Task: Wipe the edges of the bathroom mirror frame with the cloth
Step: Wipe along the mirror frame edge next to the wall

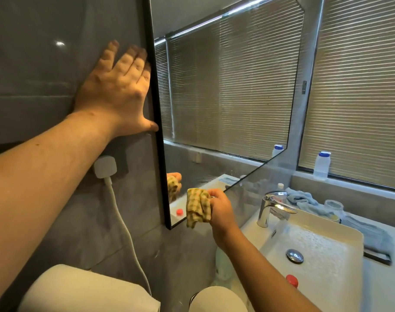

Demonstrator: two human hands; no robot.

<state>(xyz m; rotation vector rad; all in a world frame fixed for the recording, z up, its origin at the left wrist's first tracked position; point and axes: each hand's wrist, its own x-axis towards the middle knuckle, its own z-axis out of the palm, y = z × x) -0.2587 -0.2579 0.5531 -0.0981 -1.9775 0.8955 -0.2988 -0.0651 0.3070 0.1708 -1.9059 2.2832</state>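
Observation:
The mirror's black frame runs down the grey wall, then along the bottom edge toward the right. My left hand lies flat on the wall with straight fingers, its thumb touching the frame's left edge. My right hand grips a bunched yellow checked cloth at the frame's bottom edge, near the lower left corner. The glass reflects the cloth and the hand.
A white basin with a chrome tap stands lower right. A white plug and its cable hang on the wall left of the mirror. A plastic bottle stands on the window ledge, with towels behind the tap.

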